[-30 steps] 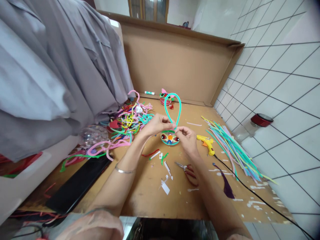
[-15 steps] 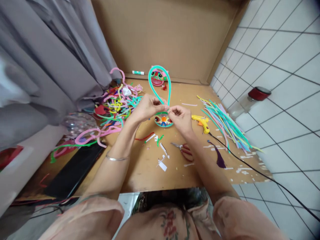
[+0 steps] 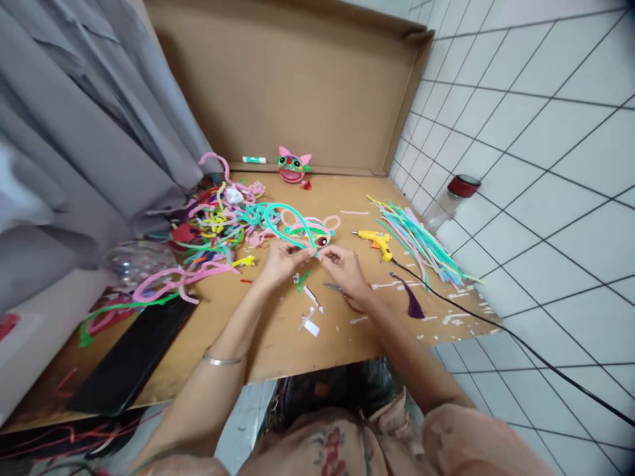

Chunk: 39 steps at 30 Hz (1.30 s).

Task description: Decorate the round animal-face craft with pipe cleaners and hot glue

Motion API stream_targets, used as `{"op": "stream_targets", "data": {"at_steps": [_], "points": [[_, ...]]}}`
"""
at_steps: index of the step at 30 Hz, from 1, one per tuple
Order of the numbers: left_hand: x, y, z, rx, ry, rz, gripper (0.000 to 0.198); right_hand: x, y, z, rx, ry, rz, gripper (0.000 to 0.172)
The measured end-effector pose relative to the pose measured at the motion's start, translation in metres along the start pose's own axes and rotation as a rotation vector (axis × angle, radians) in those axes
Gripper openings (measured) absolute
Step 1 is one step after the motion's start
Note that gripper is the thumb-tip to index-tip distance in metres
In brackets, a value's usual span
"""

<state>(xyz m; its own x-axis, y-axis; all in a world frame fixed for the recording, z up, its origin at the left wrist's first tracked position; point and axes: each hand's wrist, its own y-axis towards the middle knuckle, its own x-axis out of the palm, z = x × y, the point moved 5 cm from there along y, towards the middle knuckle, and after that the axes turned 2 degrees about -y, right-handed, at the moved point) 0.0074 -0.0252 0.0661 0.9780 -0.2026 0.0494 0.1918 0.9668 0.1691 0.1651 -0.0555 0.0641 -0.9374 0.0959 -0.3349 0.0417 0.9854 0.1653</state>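
Note:
A teal pipe cleaner (image 3: pixel 289 207), bent into a loop, is pinched at its crossed ends between both hands. My left hand (image 3: pixel 285 260) is closed on it with thumb and fingertips. My right hand (image 3: pixel 344 268) pinches the ends from the other side, close to the left fingertips. Just behind the hands lies an animal face (image 3: pixel 322 242) of pink, green and other pipe cleaners with round eyes, partly hidden by the loop and fingers. Scissors (image 3: pixel 332 286) with red handles lie beneath my right wrist, mostly covered.
A yellow glue gun (image 3: pixel 377 242) with a black cord lies right of my hands, beside straight pipe cleaners (image 3: pixel 421 244) and a purple tassel (image 3: pixel 413 304). Left is a tangled pipe cleaner heap (image 3: pixel 213 218). A finished face (image 3: pixel 292 166) and glue stick (image 3: pixel 254 160) stand behind. Paper scraps (image 3: pixel 311 327) lie in front.
The loop has tipped from upright over to the left and come lower, with both hands still pinching its ends. The head view has shifted, uncovering the far face and the pink ears of the near one.

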Motion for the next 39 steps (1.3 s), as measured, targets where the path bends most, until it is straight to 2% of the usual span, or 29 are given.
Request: {"op": "stream_targets", "data": {"at_steps": [1,2,3,4,5,6,7,9,10,15,21,23,25,28,29,31,33,35,39], "points": [[-0.002,0.0,-0.003,-0.002,-0.022,0.04,0.029,-0.007,0.002,-0.001,-0.097,-0.093,-0.075,0.01],[-0.003,0.0,-0.006,-0.004,-0.046,0.07,0.03,-0.021,0.005,0.001,-0.154,-0.249,-0.043,0.014],[-0.003,0.0,-0.009,-0.009,-0.079,0.092,0.03,-0.04,0.011,0.004,-0.149,-0.453,0.085,0.017],[-0.004,0.001,-0.01,-0.008,-0.129,0.116,0.032,-0.059,0.016,0.011,-0.069,-0.659,0.224,0.022],[-0.004,0.001,-0.01,-0.01,-0.177,0.133,0.033,-0.076,0.023,0.019,0.055,-0.844,0.295,0.029],[-0.004,0.001,-0.01,-0.012,-0.222,0.148,0.036,-0.088,0.029,0.026,0.115,-0.897,0.321,0.036],[-0.003,0.001,-0.009,-0.016,-0.252,0.149,0.037,-0.098,0.036,0.033,0.175,-0.937,0.332,0.042],[-0.002,0.001,-0.006,-0.026,-0.295,0.161,0.04,-0.108,0.047,0.049,0.345,-1.11,0.236,0.054],[-0.002,0.001,-0.005,-0.031,-0.31,0.162,0.04,-0.11,0.052,0.055,0.377,-1.152,0.209,0.058],[-0.011,0.002,-0.001,-0.039,-0.397,0.184,0.039,-0.116,0.066,0.07,0.485,-1.149,0.177,0.06],[-0.029,0.005,0.006,0.009,-0.483,0.224,0.04,-0.121,0.072,0.071,0.478,-1.101,0.221,0.047],[-0.033,0.005,0.008,0.013,-0.503,0.231,0.042,-0.125,0.07,0.069,0.474,-1.006,0.278,0.042],[-0.035,0.005,0.009,0.009,-0.525,0.218,0.045,-0.129,0.067,0.063,0.45,-0.785,0.387,0.035],[-0.037,0.005,0.01,0.018,-0.558,0.199,0.045,-0.121,0.064,0.043,0.322,-0.169,0.478,0.024],[-0.037,0.005,0.01,0.023,-0.568,0.198,0.044,-0.113,0.064,0.033,0.267,0.015,0.456,0.022],[-0.037,0.005,0.009,0.016,-0.599,0.19,0.043,-0.091,0.064,0.01,0.128,0.204,0.387,0.025],[-0.036,0.005,0.006,-0.023,-0.654,0.172,0.043,-0.068,0.059,-0.009,-0.001,0.177,0.377,0.032],[-0.035,0.005,0.001,-0.08,-0.732,0.15,0.044,-0.046,0.049,-0.018,-0.087,0.049,0.435,0.032],[-0.034,0.007,-0.009,-0.205,-0.861,0.123,0.038,-0.016,0.028,-0.011,-0.186,-0.15,0.569,0.026]]}}
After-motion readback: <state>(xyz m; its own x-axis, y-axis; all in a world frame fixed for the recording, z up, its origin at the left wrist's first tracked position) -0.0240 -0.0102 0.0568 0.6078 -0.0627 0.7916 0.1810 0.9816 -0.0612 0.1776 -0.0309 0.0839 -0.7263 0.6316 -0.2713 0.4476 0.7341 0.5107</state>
